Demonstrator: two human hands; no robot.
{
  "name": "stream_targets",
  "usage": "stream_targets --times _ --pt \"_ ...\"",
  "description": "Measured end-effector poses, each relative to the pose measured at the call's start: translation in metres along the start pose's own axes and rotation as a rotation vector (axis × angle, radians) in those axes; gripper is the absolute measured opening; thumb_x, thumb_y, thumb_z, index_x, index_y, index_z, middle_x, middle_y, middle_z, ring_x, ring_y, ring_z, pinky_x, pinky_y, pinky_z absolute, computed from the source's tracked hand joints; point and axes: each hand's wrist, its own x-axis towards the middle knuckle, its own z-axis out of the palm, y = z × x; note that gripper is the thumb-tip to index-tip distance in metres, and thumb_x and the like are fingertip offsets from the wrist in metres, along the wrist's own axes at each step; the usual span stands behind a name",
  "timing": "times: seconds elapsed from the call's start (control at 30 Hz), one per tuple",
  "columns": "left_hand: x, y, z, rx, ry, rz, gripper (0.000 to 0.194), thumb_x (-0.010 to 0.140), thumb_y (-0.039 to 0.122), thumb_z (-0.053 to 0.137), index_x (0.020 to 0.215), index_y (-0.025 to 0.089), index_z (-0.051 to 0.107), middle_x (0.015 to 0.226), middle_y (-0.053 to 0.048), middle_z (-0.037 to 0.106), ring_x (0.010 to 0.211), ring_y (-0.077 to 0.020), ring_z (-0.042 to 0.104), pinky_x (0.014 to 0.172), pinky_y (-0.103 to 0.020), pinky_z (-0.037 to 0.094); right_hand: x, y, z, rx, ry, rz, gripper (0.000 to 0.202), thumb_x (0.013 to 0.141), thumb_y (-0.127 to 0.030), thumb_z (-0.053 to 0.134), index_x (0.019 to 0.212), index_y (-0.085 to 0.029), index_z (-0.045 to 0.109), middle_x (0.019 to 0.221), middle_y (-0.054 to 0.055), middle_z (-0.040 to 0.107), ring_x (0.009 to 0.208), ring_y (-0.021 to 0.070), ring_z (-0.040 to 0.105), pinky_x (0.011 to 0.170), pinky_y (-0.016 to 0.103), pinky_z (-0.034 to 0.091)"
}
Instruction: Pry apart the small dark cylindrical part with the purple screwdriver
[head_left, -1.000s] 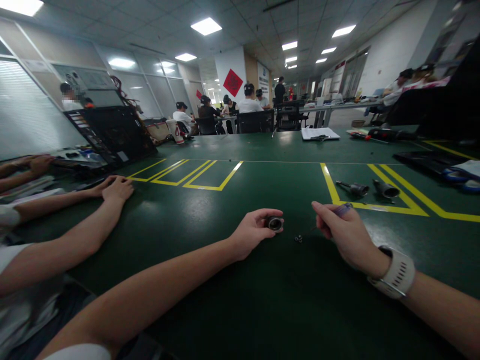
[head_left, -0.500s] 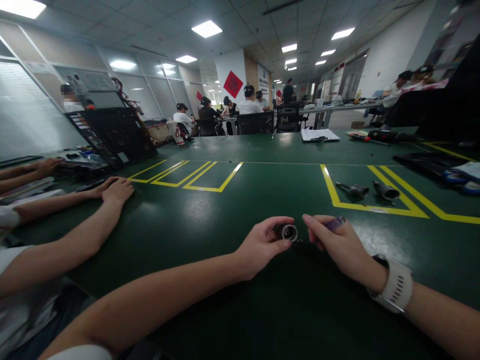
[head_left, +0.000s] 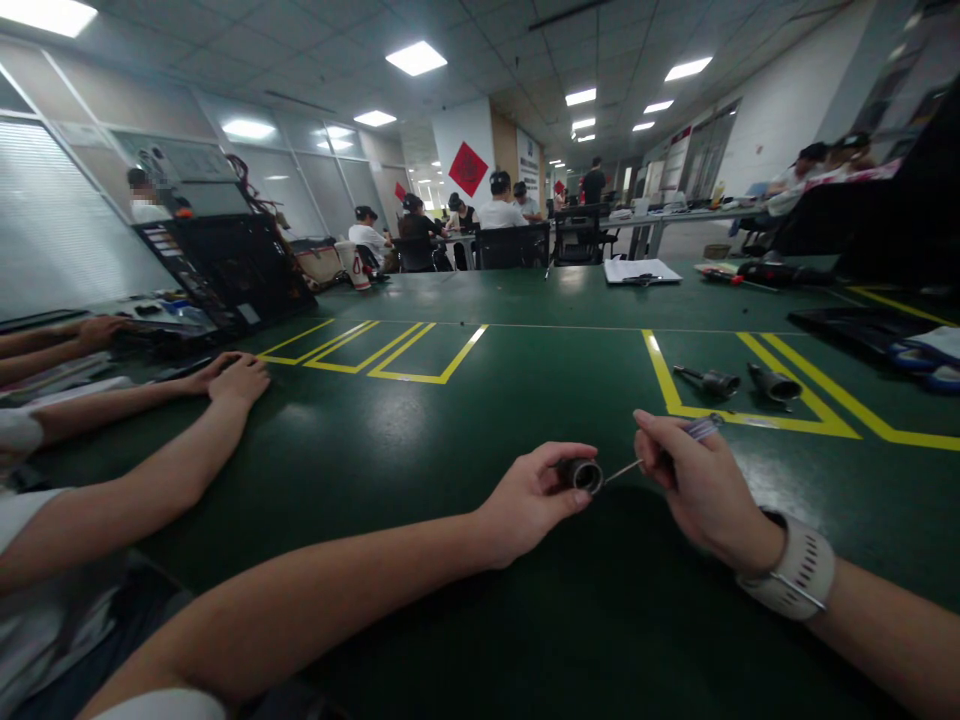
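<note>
My left hand (head_left: pixel 536 498) is closed around a short, hollow, dark metal cylinder (head_left: pixel 586 476) resembling a hole saw cup, its open end facing me. My right hand (head_left: pixel 694 480) grips a screwdriver (head_left: pixel 703 428) with a see-through purplish handle. Its thin shaft points left, and the tip reaches the right side of the cylinder's rim; whether it touches cannot be made out. Beyond my right hand lie two similar metal pieces, a hole saw with a shank (head_left: pixel 709 381) and another cup-shaped one (head_left: pixel 774 383), inside a yellow-taped area.
Yellow tape outlines (head_left: pixel 409 378) mark the green table (head_left: pixel 360 450). A co-worker's hands (head_left: pixel 238 378) rest at the left. Farther back are a clipboard with paper (head_left: pixel 641 271) and a dark power tool (head_left: pixel 776 272). Blue-handled scissors (head_left: pixel 934 368) lie at the right beside a black tray.
My right hand has moved right and slightly up, away from the cylinder, and the screwdriver's shaft now shows between them. My left hand has shifted slightly right and down, still holding the cylinder.
</note>
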Motion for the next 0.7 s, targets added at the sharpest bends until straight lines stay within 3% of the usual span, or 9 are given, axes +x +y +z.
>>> stream_targets --times 0.1,0.17,0.27,0.43,0.57,0.7 --pt "0.000 0.001 -0.001 0.006 0.036 -0.005 0.044 0.073 0.008 0.063 0.114 0.020 0.054 0.112 -0.007 0.060 0.103 -0.0183 0.057 0.091 -0.038 0.045 0.004 0.001 -0.002 -0.011 0.104 -0.023 0.036 0.076 -0.045 0.058 0.052 -0.019 0.048 0.049 -0.003 0.042 0.044 0.0099 0.037 0.041 0.023 0.029" --pt "0.001 0.002 -0.003 0.002 0.111 0.036 0.044 0.073 0.008 0.062 0.115 0.019 0.053 0.110 -0.006 0.061 0.101 -0.0171 0.058 0.092 -0.037 0.045 0.006 0.005 -0.004 -0.154 0.074 -0.044 0.032 0.079 -0.045 0.055 0.060 -0.019 0.052 0.055 -0.002 0.048 0.050 0.0115 0.044 0.045 0.023 0.034" --pt "0.006 0.005 -0.009 -0.019 0.248 0.133 0.041 0.073 0.011 0.063 0.113 0.018 0.054 0.108 -0.005 0.061 0.100 -0.0155 0.058 0.096 -0.037 0.042 0.006 0.009 -0.004 -0.486 -0.149 -0.103 0.025 0.084 -0.040 0.050 0.073 -0.019 0.059 0.068 0.002 0.058 0.063 0.0155 0.053 0.056 0.027 0.042" --pt "0.012 0.012 -0.018 -0.070 0.372 0.182 0.043 0.068 0.012 0.067 0.110 0.017 0.056 0.104 -0.005 0.062 0.100 -0.0169 0.057 0.098 -0.040 0.042 -0.006 0.008 0.007 -0.906 -0.451 -0.376 0.014 0.087 -0.024 0.047 0.087 -0.019 0.060 0.085 0.007 0.060 0.078 0.0201 0.055 0.069 0.036 0.046" --pt "0.014 0.017 -0.020 -0.127 0.393 0.223 0.039 0.068 0.012 0.066 0.106 0.016 0.058 0.100 -0.004 0.062 0.099 -0.0176 0.058 0.098 -0.041 0.041 -0.017 0.003 0.017 -1.038 -0.544 -0.444 0.010 0.084 -0.022 0.053 0.089 -0.018 0.060 0.088 0.008 0.058 0.077 0.0207 0.055 0.065 0.035 0.048" --pt "0.015 0.020 -0.020 -0.156 0.399 0.224 0.038 0.066 0.011 0.067 0.103 0.016 0.058 0.099 -0.003 0.062 0.098 -0.0186 0.058 0.098 -0.043 0.041 -0.024 0.001 0.022 -1.014 -0.676 -0.510 0.014 0.085 -0.014 0.049 0.089 -0.018 0.061 0.091 0.008 0.058 0.079 0.0193 0.053 0.066 0.032 0.047"
